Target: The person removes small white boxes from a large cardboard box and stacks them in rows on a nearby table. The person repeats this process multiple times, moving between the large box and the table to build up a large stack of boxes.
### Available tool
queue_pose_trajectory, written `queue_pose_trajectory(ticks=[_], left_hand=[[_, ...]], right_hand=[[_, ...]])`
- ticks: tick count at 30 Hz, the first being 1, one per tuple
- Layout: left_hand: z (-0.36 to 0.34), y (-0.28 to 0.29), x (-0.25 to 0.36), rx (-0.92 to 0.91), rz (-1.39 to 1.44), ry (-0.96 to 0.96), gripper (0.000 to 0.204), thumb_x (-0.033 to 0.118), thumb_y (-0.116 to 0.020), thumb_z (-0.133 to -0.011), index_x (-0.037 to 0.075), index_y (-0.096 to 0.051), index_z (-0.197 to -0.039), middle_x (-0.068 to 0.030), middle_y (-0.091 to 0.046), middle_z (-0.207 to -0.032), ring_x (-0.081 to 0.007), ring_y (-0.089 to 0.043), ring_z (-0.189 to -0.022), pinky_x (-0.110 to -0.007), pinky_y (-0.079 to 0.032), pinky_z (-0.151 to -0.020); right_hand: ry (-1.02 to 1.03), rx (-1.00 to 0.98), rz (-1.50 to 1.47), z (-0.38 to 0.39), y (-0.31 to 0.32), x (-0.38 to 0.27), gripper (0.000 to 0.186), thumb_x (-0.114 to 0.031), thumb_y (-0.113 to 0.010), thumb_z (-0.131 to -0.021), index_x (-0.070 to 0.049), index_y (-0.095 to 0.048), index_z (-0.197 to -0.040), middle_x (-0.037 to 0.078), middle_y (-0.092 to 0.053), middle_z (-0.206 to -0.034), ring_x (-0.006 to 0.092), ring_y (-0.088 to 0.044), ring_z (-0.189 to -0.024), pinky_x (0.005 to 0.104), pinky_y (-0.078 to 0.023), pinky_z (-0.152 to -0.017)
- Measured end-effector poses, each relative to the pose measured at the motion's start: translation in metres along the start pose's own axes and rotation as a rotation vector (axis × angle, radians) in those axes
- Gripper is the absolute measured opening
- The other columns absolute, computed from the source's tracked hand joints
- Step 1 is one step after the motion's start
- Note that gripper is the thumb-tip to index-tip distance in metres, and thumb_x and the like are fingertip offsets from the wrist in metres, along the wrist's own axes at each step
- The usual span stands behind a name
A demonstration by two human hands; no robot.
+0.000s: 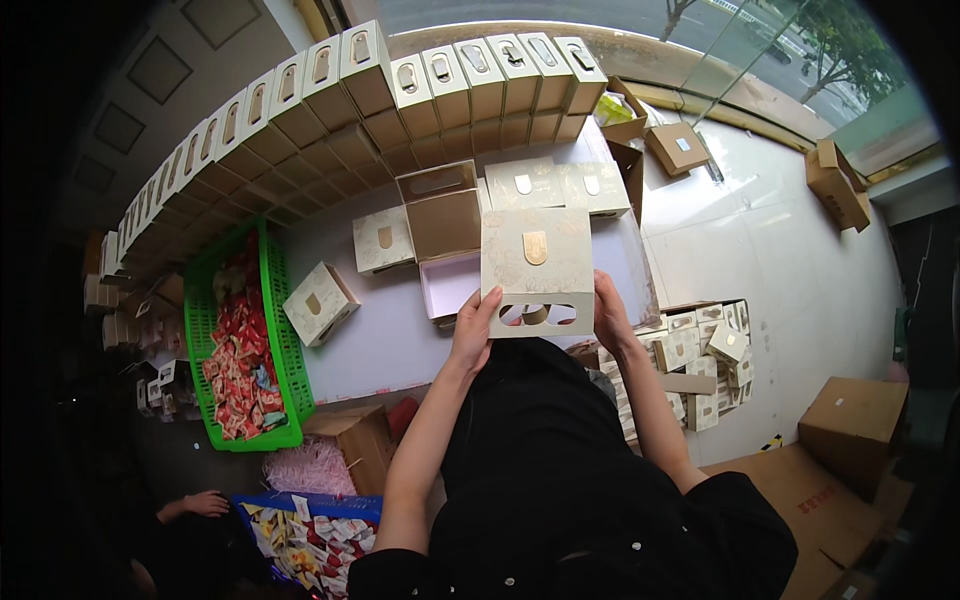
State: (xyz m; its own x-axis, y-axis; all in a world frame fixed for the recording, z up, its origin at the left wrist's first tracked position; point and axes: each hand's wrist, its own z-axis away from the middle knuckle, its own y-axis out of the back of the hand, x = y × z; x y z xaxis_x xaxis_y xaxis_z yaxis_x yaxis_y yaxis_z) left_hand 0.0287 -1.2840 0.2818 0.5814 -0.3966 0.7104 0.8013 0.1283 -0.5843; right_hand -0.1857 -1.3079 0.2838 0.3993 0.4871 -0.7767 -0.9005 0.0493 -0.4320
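Observation:
Between my two hands is a cream gift box (508,262) with a gold emblem and a cut-out window along its near side. My left hand (473,326) grips its lower left edge, thumb on the front. My right hand (609,306) is closed on the right edge, its fingertips partly hidden behind the box. Just beyond the box on the table stands an opened box (440,226) with a brown lid and pale lilac inside, partly covered by the held one. Closed cream boxes lie around it, one to the left (384,241) and another tilted farther left (320,303).
Stacked gift boxes (365,75) curve along the table's far edge. A green basket (296,370) of red packets stands at left, a blue crate (262,508) of wrapped packets below it. Another person's hand (206,503) shows there. A carton of small boxes (703,372) sits at right.

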Motion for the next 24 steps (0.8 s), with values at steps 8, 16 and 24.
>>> queue_pose_trajectory(ticks=[8,16,24], left_hand=[[0.004,0.001,-0.004,-0.057,0.008,-0.011,0.028,0.024,-0.054,-0.090,0.002,-0.055,-0.107,-0.0039,-0.060,-0.097,-0.0103,-0.058,-0.084,-0.025,-0.052,-0.066],[0.001,-0.004,0.010,0.084,-0.260,0.148,0.020,0.025,-0.053,-0.090,0.005,-0.053,-0.089,-0.0006,-0.055,-0.078,-0.0070,-0.052,-0.065,-0.023,-0.049,-0.059],[0.010,-0.023,0.034,-0.079,-0.233,0.170,0.030,0.026,-0.052,-0.090,0.004,-0.048,-0.110,-0.0055,-0.058,-0.096,-0.0112,-0.059,-0.076,-0.026,-0.051,-0.068]], right_hand=[[-0.009,-0.322,0.022,-0.004,0.020,-0.020,0.074,-0.025,-0.059,-0.078,-0.004,-0.020,-0.138,0.012,-0.049,-0.121,0.0161,-0.061,-0.087,0.0275,-0.056,-0.062],[0.024,-0.239,0.223,-0.007,0.035,-0.025,0.071,-0.016,-0.056,-0.074,-0.001,-0.026,-0.136,0.013,-0.056,-0.114,0.0147,-0.061,-0.091,0.0245,-0.055,-0.065],[-0.024,-0.209,0.045,-0.016,0.039,-0.024,0.064,-0.015,-0.055,-0.074,0.004,-0.031,-0.131,0.014,-0.057,-0.109,0.0146,-0.061,-0.090,0.0226,-0.054,-0.062]])
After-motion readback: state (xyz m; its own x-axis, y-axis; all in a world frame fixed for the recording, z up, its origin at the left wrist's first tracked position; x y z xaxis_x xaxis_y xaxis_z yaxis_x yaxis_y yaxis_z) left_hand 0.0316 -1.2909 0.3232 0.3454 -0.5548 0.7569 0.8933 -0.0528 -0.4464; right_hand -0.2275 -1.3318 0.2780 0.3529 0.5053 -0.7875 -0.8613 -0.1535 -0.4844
